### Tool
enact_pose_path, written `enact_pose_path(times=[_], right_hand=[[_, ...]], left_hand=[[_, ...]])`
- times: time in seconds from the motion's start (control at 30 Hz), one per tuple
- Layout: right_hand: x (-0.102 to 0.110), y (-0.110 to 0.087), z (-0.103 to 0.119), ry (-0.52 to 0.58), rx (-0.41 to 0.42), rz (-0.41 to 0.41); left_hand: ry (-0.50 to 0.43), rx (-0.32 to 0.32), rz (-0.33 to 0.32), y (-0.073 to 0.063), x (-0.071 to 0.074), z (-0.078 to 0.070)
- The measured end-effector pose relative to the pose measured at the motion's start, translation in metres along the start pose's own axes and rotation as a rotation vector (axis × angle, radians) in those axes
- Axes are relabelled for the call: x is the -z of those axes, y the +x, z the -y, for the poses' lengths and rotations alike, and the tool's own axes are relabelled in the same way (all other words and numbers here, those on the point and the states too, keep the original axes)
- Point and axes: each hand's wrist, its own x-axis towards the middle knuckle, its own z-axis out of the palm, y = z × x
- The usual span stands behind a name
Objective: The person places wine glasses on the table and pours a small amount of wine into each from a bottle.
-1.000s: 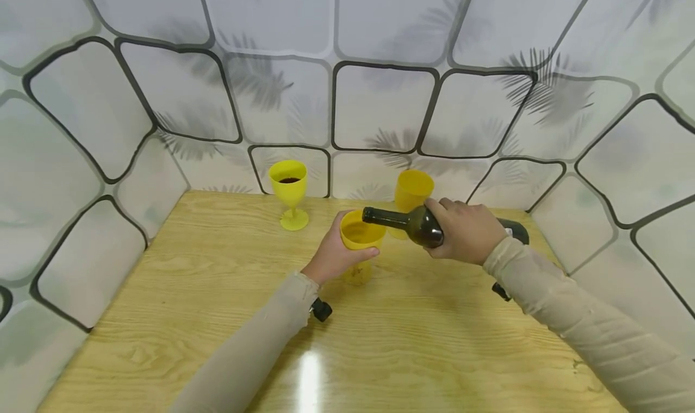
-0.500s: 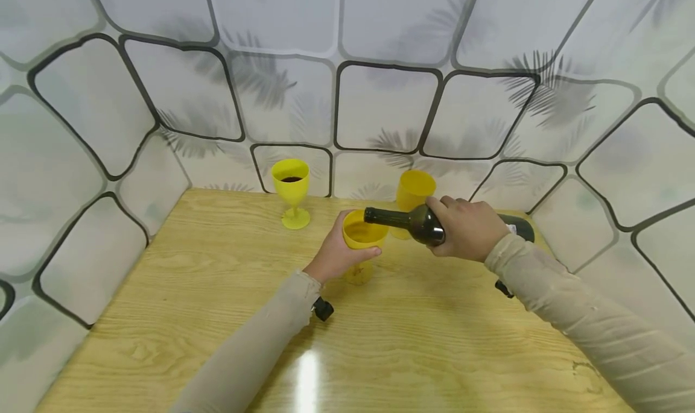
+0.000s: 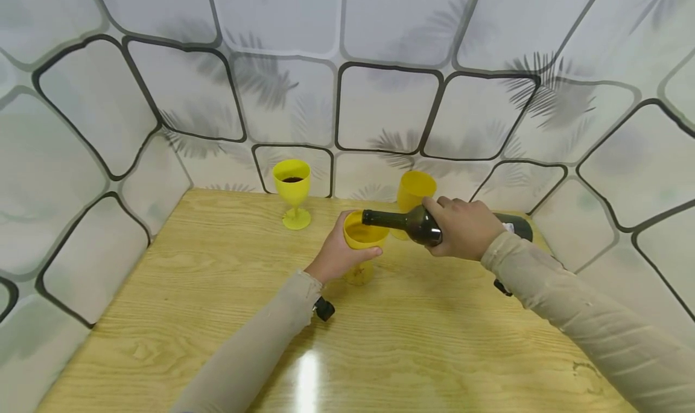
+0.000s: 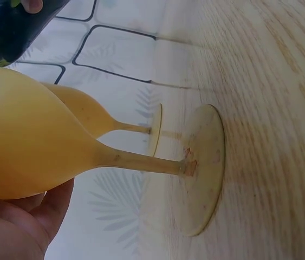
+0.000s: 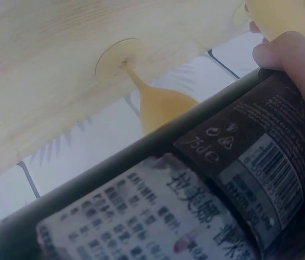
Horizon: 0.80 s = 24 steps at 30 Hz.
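Note:
My left hand [image 3: 332, 257] grips the bowl of a yellow goblet [image 3: 364, 234] that stands on the wooden table [image 3: 228, 292]; its stem and foot [image 4: 198, 168] rest on the wood. My right hand [image 3: 461, 227] holds a dark green wine bottle [image 3: 412, 223] tipped almost level, its mouth over the goblet's rim. The bottle's label [image 5: 195, 216] fills the right wrist view. I cannot see any liquid flowing.
A second yellow goblet [image 3: 294, 191] with dark liquid stands at the back left. A third yellow goblet [image 3: 415, 189] stands behind the bottle near the wall. Patterned panels [image 3: 380, 99] close in the table on three sides. Bare wood lies in front.
The bottle's neck has shifted very slightly to the left over the goblet. Both hands keep their holds.

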Motion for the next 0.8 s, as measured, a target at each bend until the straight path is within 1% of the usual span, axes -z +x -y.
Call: enact_pose_path(times=[0.3,0.57,0.8], right_hand=[[0.0009,0.0016,0.0009,-0.022,0.004,0.01],[0.0008,0.003,0.0033,-0.032,0.021,0.026],[0.0053,0.0056,0.0047,-0.022,0.012,0.042]], left_hand=[[-0.027,-0.004,0.001,-0.0008,-0.0001,0.0002],[-0.017,0.0,-0.003,-0.0012,-0.0006,0.0011],[-0.026,-0.002,-0.006,-0.0005,0.0,0.0008]])
